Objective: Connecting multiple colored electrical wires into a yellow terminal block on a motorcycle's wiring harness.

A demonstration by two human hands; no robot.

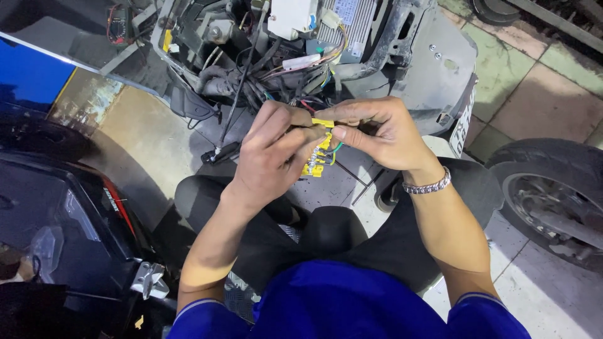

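Both hands, left hand [273, 157] and right hand [380, 132], are pinching a small yellow plastic wire connector [320, 150] above the lap, before a stripped scooter's tangled wiring loom [276, 69].

The floor [540, 94] is paved with square tiles in faded pink, green and grey, with dark joints between them; nearer the middle it turns to plain worn concrete [151, 144]. A grey scooter [433, 63] stands ahead with its panels off, showing a tangle of wires [264, 75] and a white box [290, 16]. At the right edge sits a black tyre [553, 176]. A dark glossy scooter body [56, 213] fills the left side, beside a blue panel [28, 75]. The light is even and dim
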